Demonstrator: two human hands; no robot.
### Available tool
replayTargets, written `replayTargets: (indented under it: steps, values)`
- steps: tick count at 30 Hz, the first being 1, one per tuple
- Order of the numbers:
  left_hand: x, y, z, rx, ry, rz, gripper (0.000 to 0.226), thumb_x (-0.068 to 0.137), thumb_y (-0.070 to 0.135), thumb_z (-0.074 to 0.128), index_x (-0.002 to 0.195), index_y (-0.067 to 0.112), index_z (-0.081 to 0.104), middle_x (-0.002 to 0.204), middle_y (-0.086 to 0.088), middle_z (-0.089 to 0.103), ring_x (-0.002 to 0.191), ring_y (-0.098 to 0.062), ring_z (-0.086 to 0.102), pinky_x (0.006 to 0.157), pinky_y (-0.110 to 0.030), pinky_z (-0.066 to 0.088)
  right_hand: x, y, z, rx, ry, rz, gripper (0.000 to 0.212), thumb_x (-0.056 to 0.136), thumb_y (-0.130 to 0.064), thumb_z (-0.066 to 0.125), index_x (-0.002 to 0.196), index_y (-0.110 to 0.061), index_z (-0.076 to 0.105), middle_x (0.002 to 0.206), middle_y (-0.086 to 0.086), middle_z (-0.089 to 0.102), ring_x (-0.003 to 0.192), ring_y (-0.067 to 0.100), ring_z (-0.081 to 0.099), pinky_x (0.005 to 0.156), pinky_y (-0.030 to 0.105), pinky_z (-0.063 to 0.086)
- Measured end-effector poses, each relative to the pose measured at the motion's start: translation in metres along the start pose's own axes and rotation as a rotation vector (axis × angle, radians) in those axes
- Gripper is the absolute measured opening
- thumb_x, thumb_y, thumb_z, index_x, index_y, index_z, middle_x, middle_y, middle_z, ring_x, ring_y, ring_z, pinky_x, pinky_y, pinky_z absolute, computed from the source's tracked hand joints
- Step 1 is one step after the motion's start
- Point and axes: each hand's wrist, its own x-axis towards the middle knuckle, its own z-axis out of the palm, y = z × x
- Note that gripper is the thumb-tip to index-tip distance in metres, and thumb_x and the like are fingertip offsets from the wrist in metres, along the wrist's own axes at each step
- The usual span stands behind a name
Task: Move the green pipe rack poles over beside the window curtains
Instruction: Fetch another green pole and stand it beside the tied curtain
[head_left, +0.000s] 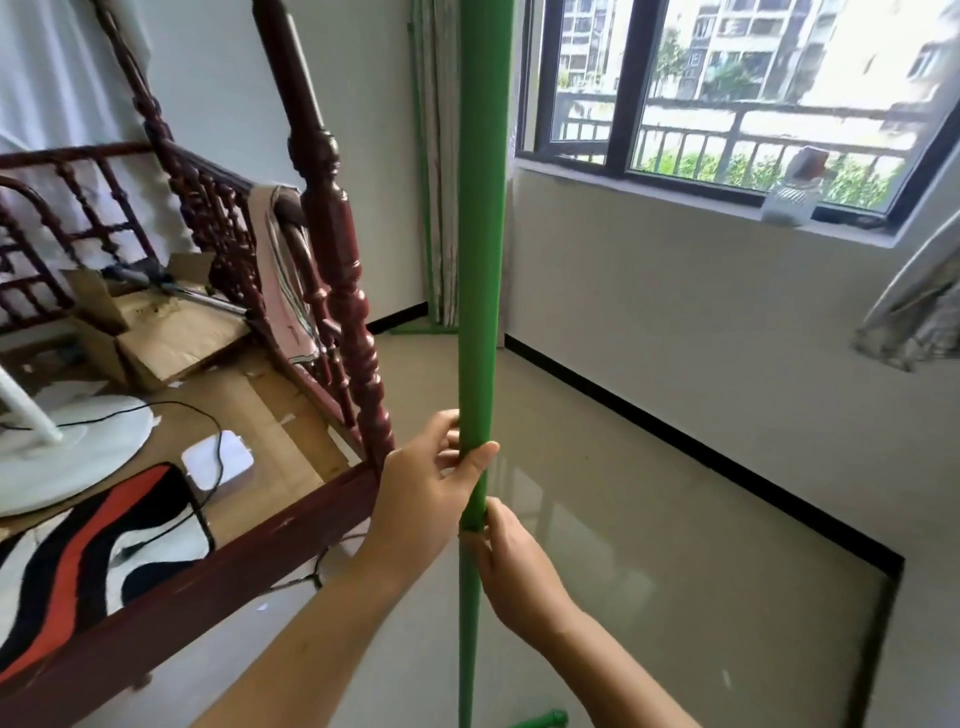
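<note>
A long green pole stands upright in the middle of the view, reaching past the top edge. My left hand is wrapped around it from the left. Just below, my right hand grips a thinner stretch of the same green pole from the right. At the bottom edge lies a green fitting. In the far corner, another green pole leans against the pale window curtains, with a green piece on the floor at its foot.
A dark red wooden bed frame with turned posts stands close on the left, holding cardboard boxes, a white fan base and a striped rug. The window and white wall are at right. A glossy tile floor lies ahead.
</note>
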Motion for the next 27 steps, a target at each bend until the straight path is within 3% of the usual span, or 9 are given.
replayTargets:
  steps: [3,6,9,13,15,19,22,27]
  values:
    - [-0.007,0.005,0.045,-0.024,-0.072,-0.031,0.016,0.075,0.032,0.065,0.089,0.028,0.058,0.082,0.001,0.069,0.076,-0.010,0.069,0.067,-0.019,0.056,-0.019,0.034,-0.033,-0.046,0.019,0.025,0.020,0.088,-0.026,0.040,0.107,-0.023,0.045,0.108,0.001,0.055,0.093,0.021,0.054,0.081,0.046,0.049]
    - [-0.009,0.017,0.104,-0.017,-0.120,-0.011,0.017,0.077,0.027,0.069,0.083,0.036,0.055,0.080,0.006,0.069,0.075,-0.010,0.068,0.068,-0.022,0.057,-0.041,0.070,-0.074,-0.016,0.072,0.079,0.020,0.088,-0.025,0.038,0.107,-0.026,0.046,0.109,-0.002,0.057,0.096,0.017,0.056,0.083,0.045,0.051]
    - [-0.001,0.036,0.160,-0.015,-0.165,0.030,0.015,0.076,0.028,0.069,0.085,0.030,0.057,0.077,0.007,0.068,0.072,-0.009,0.067,0.068,-0.025,0.057,-0.054,0.099,-0.118,-0.004,0.137,0.128,0.014,0.090,-0.023,0.038,0.102,-0.024,0.047,0.103,0.001,0.059,0.094,0.020,0.058,0.083,0.045,0.051]
    - [0.012,0.057,0.234,-0.025,-0.223,0.074,0.020,0.075,0.028,0.070,0.074,0.039,0.053,0.065,0.012,0.062,0.061,0.002,0.061,0.061,-0.012,0.049,-0.066,0.139,-0.173,0.009,0.224,0.207,0.012,0.089,-0.025,0.037,0.098,-0.022,0.044,0.097,0.006,0.060,0.089,0.026,0.059,0.080,0.050,0.051]
    - [0.017,0.065,0.272,-0.012,-0.266,0.084,0.017,0.075,0.028,0.070,0.075,0.036,0.055,0.061,0.015,0.059,0.058,0.005,0.058,0.056,-0.005,0.042,-0.073,0.159,-0.199,0.027,0.271,0.249,0.011,0.090,-0.022,0.037,0.098,-0.020,0.043,0.097,0.008,0.060,0.089,0.027,0.059,0.081,0.050,0.050]
    - [0.034,0.079,0.345,-0.057,-0.384,0.070,0.013,0.075,0.028,0.070,0.085,0.023,0.066,0.063,0.013,0.060,0.061,-0.008,0.060,0.062,-0.015,0.048,-0.078,0.196,-0.251,0.055,0.386,0.333,0.012,0.091,-0.020,0.037,0.101,-0.015,0.043,0.096,0.016,0.061,0.088,0.034,0.059,0.079,0.054,0.050]
    - [0.055,0.090,0.383,-0.103,-0.463,0.059,0.017,0.076,0.029,0.069,0.090,0.020,0.067,0.065,0.012,0.061,0.061,-0.005,0.060,0.057,-0.006,0.043,-0.071,0.215,-0.285,0.066,0.434,0.374,0.012,0.092,-0.018,0.036,0.102,-0.015,0.042,0.095,0.017,0.061,0.087,0.035,0.058,0.079,0.052,0.049]
    - [0.097,0.098,0.446,-0.110,-0.555,0.074,0.017,0.077,0.029,0.068,0.091,0.020,0.066,0.066,0.012,0.060,0.062,-0.004,0.058,0.057,-0.005,0.042,-0.046,0.251,-0.336,0.085,0.508,0.432,0.017,0.093,-0.017,0.036,0.108,-0.014,0.044,0.095,0.014,0.062,0.088,0.032,0.059,0.081,0.048,0.048]
